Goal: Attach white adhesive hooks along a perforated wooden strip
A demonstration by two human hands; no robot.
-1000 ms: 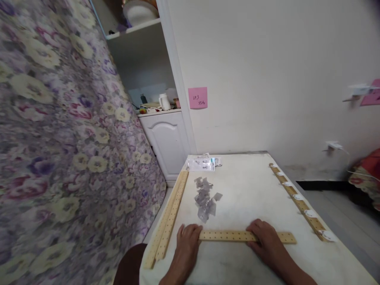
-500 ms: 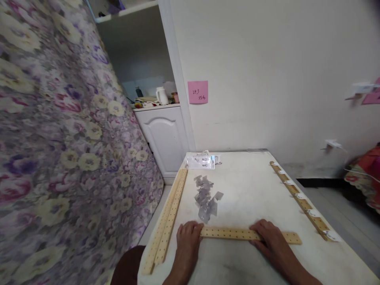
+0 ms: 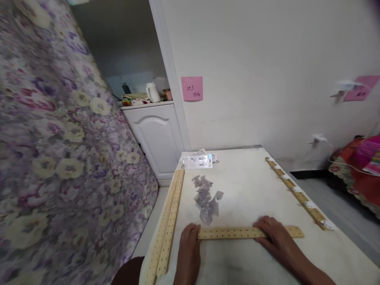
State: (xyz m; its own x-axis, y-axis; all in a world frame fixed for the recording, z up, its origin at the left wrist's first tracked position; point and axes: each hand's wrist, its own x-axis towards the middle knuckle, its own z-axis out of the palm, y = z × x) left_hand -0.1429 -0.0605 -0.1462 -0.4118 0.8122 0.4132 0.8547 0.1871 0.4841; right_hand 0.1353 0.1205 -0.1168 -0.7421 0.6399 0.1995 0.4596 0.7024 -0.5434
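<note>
A pale wooden strip with rows of small holes [image 3: 227, 233] lies crosswise near the front of the white table [image 3: 237, 261]. My left hand [image 3: 190, 239] closes on its left end. Toward the right end, my right hand [image 3: 270, 231] grips the same strip, with the thumb on the near side and the fingers over the far edge. Just beyond the strip is a loose pile of small greyish clear plastic pieces [image 3: 204, 200]; what they hold, if anything, is too small to tell.
Two more holed strips [image 3: 170, 221] lie side by side along the left edge. A strip bearing several white pieces [image 3: 297, 192] runs along the right edge. Clear packaging [image 3: 197, 161] lies at the far left corner. Wall [image 3: 237, 99] behind, floral curtain [image 3: 74, 158] at left.
The view has turned slightly to the right. Both hands still hold the strip, which has barely moved on the table.
</note>
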